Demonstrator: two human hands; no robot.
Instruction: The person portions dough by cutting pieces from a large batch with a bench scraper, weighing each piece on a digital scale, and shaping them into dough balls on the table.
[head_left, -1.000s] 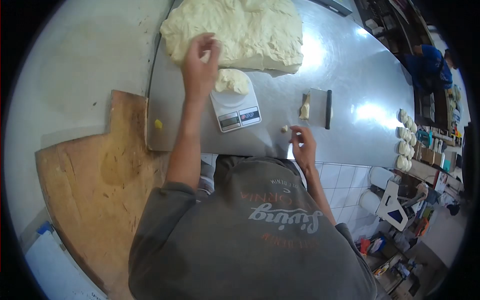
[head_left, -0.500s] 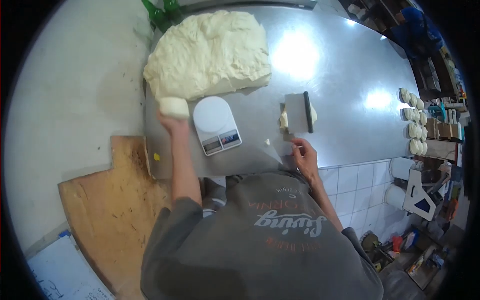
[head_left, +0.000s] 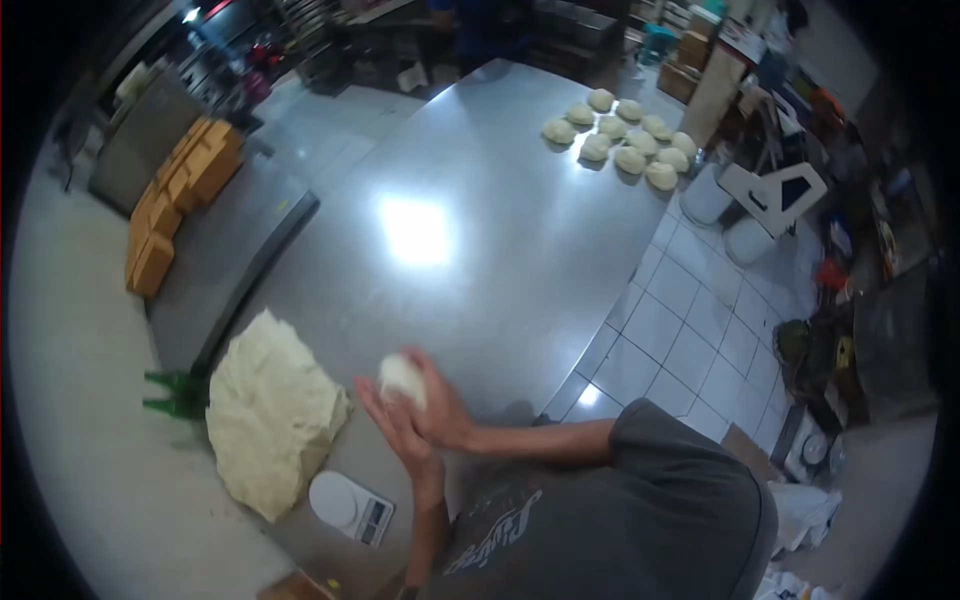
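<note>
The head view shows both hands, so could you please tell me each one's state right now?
Left hand: open, fingers extended, against the dough piece.
Right hand: curved around that dough piece, holding it.

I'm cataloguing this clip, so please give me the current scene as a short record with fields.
left hand: the left hand cups the small dough piece from one side
right hand: the right hand cups it from the other
surface: metal table
big dough: large dough mass near the wall
scale: white scale beside the large dough mass, nothing on its plate
portions: dough lumps grouped near the far corner
bottles: green bottles beside the large dough mass
</note>
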